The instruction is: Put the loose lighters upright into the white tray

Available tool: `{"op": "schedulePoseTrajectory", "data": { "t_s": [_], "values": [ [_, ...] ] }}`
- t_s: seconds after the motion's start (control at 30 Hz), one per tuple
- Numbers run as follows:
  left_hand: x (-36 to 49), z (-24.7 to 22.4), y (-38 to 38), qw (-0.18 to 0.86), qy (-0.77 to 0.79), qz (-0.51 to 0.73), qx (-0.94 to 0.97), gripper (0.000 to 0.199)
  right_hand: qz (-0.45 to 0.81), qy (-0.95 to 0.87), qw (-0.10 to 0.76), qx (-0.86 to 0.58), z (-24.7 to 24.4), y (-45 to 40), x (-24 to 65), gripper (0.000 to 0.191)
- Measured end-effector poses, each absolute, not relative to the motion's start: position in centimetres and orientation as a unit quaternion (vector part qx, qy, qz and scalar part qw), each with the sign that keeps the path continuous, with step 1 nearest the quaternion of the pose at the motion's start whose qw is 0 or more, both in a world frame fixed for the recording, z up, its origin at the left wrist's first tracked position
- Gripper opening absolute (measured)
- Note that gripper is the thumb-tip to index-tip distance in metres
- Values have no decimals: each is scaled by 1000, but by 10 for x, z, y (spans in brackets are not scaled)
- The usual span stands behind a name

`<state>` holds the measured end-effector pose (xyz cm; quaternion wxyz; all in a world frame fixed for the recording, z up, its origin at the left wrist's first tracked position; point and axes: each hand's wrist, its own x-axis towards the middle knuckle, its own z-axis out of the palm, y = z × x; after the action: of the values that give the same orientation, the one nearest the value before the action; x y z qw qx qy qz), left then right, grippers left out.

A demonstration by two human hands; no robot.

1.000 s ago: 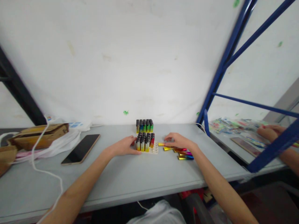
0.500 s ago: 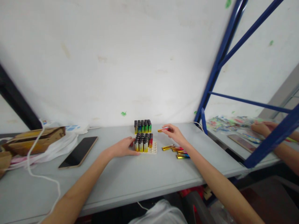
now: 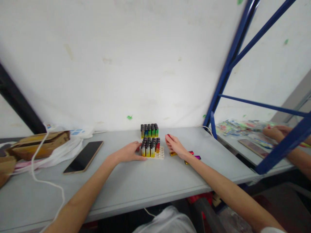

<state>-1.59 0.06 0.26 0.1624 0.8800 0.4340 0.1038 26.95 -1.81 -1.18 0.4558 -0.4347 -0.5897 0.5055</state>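
My left hand [image 3: 130,151] is around the left end of a white holed tray [image 3: 159,156], thumb at its front corner and fingers behind. Several black-topped lighters [image 3: 147,150] stand upright in this tray, yellow and silver ones in front and red ones toward the right. Holes at the tray's right end show bare. To the right of the tray, my right hand [image 3: 175,146] is raised a little, closed on a red lighter [image 3: 168,135] that its fingers mostly cover. Below that hand lie loose shiny lighters [image 3: 196,158], partly hidden by my wrist.
Behind the tray stands another block of upright lighters [image 3: 149,131]. A phone [image 3: 84,157], white cable [image 3: 36,183] and cardboard box [image 3: 40,144] lie on the left. A blue metal frame [image 3: 222,76] rises at the right; beyond it a co-worker's hands [image 3: 275,133] are over plastic packets.
My right hand has come slightly left and down toward the tray, and the lighter in it has turned from lying sideways to more upright. My left hand stays at the tray.
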Motion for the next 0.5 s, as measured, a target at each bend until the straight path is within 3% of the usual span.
{"op": "schedulePoseTrajectory", "data": {
  "t_s": [0.23, 0.37, 0.5],
  "values": [
    [-14, 4, -1, 162, 437, 111, 878, 63, 295, -665, 454, -514, -22, -15, 267, 45],
    [-14, 5, -2, 161, 441, 105, 877, 65, 263, -683, 450, -512, -24, -15, 265, 33],
    [-14, 5, -2, 159, 440, 102, 878, 64, 234, -704, 456, -492, -23, -17, 264, 37]
  ]
}}
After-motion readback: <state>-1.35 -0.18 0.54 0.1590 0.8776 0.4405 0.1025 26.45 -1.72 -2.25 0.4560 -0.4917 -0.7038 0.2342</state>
